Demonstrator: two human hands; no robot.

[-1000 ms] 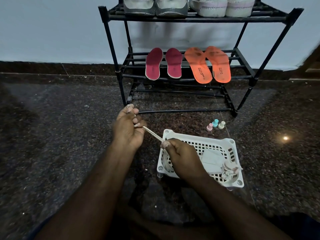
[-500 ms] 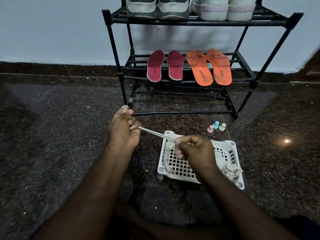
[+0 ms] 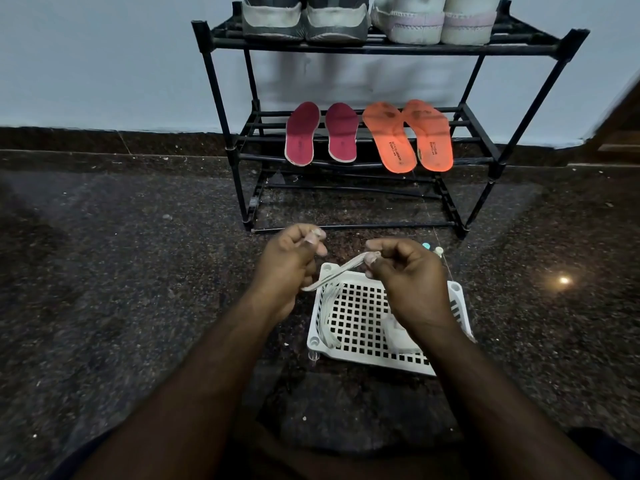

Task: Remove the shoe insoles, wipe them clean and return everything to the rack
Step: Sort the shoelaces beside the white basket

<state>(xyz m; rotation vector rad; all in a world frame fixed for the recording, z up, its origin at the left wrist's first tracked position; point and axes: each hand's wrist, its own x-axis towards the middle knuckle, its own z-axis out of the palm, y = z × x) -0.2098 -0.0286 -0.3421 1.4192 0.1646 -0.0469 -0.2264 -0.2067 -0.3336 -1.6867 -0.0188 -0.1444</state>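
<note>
Insoles [image 3: 367, 136] rest mid-frame on the rack [image 3: 381, 46]; lower centre, left hand [image 3: 287, 261] and right hand [image 3: 405, 275] pinch a lace [image 3: 341, 271]; keep it taut, untwisted.

Black rack [image 3: 221, 109], magenta insoles [image 3: 302, 135], orange insoles [image 3: 389, 140], white perforated basket [image 3: 360, 327]

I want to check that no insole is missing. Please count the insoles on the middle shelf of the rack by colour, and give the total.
Dark red foam insoles: 2
Orange foam insoles: 2
Total: 4, all lying on the black metal rack, middle shelf.
</note>
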